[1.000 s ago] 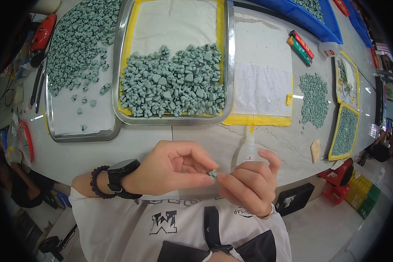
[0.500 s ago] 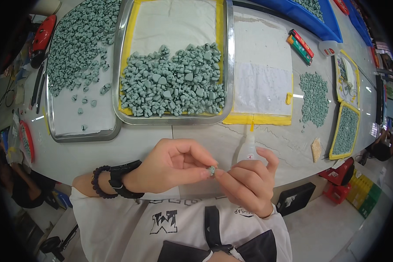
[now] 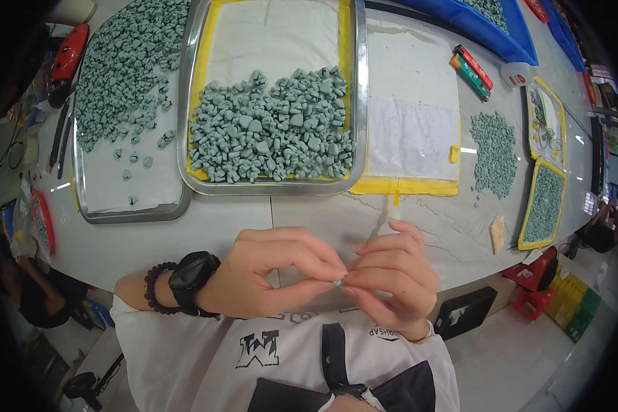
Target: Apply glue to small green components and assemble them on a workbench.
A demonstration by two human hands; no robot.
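I hold a small green piece (image 3: 337, 281) pinched between the fingertips of my left hand (image 3: 268, 275) and my right hand (image 3: 391, 275), both closed on it just above the near edge of the desk (image 3: 206, 233). My right hand seems also to grip a white bottle (image 3: 393, 214), its nozzle poking up past my fingers; I cannot tell how much of it is in my palm. I judge I am working on this one piece, fingertip to fingertip, so the next move calls for a steady pinch and a small, careful touch, since the piece is tiny and easy to drop.

Beyond my hands sits a steel tray (image 3: 358, 103) heaped with green pieces (image 3: 275, 130). Left of it, a second tray (image 3: 130, 214) holds more. Farther right lie a white sheet (image 3: 412, 130), a loose pile (image 3: 494, 151) and two markers (image 3: 470, 69). Nothing stands between my hands and the trays.
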